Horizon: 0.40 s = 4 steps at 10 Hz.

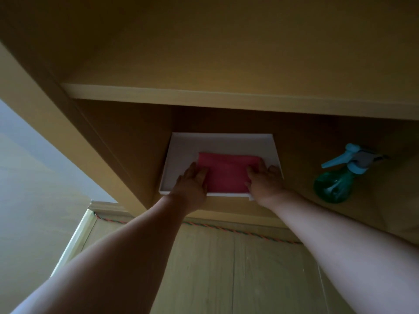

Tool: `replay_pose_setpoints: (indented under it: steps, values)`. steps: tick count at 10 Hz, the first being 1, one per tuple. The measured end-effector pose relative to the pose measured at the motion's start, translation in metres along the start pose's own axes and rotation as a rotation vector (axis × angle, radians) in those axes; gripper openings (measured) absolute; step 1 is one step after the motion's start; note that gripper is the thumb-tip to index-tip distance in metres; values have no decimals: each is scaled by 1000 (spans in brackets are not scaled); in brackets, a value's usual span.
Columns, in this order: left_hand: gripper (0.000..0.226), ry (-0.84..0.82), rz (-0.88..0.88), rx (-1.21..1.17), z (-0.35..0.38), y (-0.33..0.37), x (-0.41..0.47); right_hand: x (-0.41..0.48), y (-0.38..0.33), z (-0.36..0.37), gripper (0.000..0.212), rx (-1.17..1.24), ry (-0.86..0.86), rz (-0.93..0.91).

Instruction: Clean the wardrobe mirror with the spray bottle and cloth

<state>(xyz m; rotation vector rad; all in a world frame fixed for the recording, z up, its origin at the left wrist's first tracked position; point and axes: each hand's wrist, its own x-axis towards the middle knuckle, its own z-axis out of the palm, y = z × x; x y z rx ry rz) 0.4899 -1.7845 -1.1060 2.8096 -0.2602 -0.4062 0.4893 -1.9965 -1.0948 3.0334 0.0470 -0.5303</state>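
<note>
reaches with both bare forearms from the lower corners of the frame up to the middle, into the lower compartment of a wooden wardrobe (127,141). lays the left hand (192,182) palm down on the left edge of a folded pink cloth (226,173), fingers fairly straight and pressing, curled round nothing. sets the right hand (264,180) the same way on the cloth's right edge, fingertips on the fabric, thumb at its lower right corner; cannot tell whether that thumb pinches the corner or only rests on it

finds the cloth lying flat inside a shallow white tray (181,150), toward the tray's near right part, with bare white bottom behind it and to its left. hides the tray's near rim partly under both wrists. shows a shelf board (204,96) running across the frame above the tray, and more wood above that

places the green spray bottle (335,177), with its pale blue trigger head, at the right of the frame, well apart from the right hand and untouched, outside the tray

shows pale plank floor (226,268) in the lower middle, a twisted red and green cord (238,232) along the wardrobe's base, a pale wall (22,155) at the left
</note>
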Motion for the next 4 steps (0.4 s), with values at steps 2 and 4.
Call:
replay_pose_setpoints:
  steps: [2,4]
  values:
    - [57,1,31,102,-9,15,-20,-16,-1,-4,51,126,-1,-5]
    - [60,26,23,3,-46,43,-91,-87,-3,-43,54,205,-11,-51]
